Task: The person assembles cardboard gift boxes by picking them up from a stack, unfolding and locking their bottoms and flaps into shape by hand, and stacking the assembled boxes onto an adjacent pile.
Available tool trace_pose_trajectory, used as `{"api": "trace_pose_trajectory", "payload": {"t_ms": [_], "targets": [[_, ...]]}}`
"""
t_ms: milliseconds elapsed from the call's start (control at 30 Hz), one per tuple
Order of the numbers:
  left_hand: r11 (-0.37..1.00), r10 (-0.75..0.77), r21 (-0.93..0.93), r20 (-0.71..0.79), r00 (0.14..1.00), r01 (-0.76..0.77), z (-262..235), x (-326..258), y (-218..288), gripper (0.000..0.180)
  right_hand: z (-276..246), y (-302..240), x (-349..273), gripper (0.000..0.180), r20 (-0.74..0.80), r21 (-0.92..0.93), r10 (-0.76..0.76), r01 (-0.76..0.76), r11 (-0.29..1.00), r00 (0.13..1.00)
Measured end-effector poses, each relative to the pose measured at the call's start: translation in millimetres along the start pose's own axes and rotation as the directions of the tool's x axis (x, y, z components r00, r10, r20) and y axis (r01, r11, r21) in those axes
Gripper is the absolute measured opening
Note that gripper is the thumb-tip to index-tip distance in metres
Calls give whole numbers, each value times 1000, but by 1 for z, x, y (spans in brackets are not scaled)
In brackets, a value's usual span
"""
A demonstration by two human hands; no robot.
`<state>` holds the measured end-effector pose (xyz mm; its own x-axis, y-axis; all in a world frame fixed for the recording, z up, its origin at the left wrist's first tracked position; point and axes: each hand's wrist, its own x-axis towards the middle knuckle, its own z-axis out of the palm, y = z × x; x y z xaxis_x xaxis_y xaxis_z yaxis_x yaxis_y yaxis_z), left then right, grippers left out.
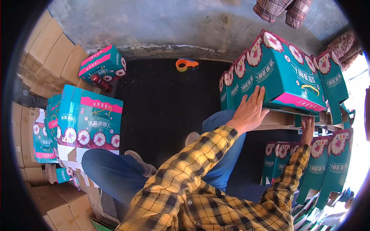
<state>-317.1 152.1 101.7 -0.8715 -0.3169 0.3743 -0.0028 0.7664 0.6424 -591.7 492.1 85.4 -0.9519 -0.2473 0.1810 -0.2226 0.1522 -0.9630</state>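
A teal carton (287, 73) with a pink stripe and round white-and-purple pictures rests on the right, tilted, on top of other cartons. My left hand (250, 111) lies against its near left side, fingers stretched out and touching the cardboard. Along the carton's near lower edge, my right hand (307, 131) reaches up with its fingers extended; its thumb is hidden. Several matching cartons (235, 86) stand in a row on the left of the one I touch.
Flat teal cartons (96, 123) are stacked at left. Behind them stand a closed teal carton (104, 63), a dark red bottle (101, 82) and brown boxes (54, 46). An orange tape dispenser (187, 64) lies on the black floor mat (162, 104). More open cartons (323, 161) stand at lower right.
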Motion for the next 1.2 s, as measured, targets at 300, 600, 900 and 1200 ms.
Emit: {"api": "trace_pose_trajectory", "payload": {"t_ms": [300, 600, 900, 1200], "targets": [[999, 32, 44, -19, 999, -31, -4, -10, -2, 73, 4, 12, 24, 52, 77, 316, 26, -49, 947, 997], [969, 174, 194, -81, 981, -156, -86, -143, -18, 73, 70, 102, -141, 25, -152, 353, 178, -114, 929, 972], [921, -258, -173, 403, 878, 350, -202, -287, -52, 61, 232, 72, -327, 59, 540, 347, 471, -694, 631, 698], [798, -522, 186, -262, 812, 573, -440, -424, -200, 45, 288, -85, -297, 52, 478, 84, -15, -28, 996, 878]]}}
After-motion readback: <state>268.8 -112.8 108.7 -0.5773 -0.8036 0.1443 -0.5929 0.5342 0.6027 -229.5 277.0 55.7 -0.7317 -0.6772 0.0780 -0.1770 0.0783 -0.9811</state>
